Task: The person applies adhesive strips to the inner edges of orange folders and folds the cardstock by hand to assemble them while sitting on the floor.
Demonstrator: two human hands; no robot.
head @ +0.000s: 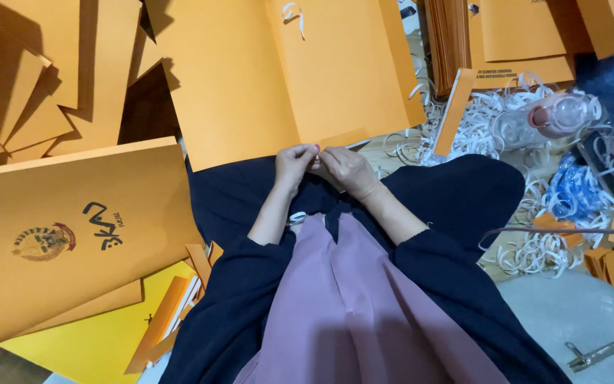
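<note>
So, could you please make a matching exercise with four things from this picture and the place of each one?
Things:
1. hands
2. bottle
3. metal clip
4. yellow sheet

Places:
A. bottom right, on the grey floor
B. bottom left, under orange bags
C. centre, at the bottom edge of an orange bag
D. upper right, among white paper strips

Pairs: 1-C, 2-D, 3-A, 4-B
</note>
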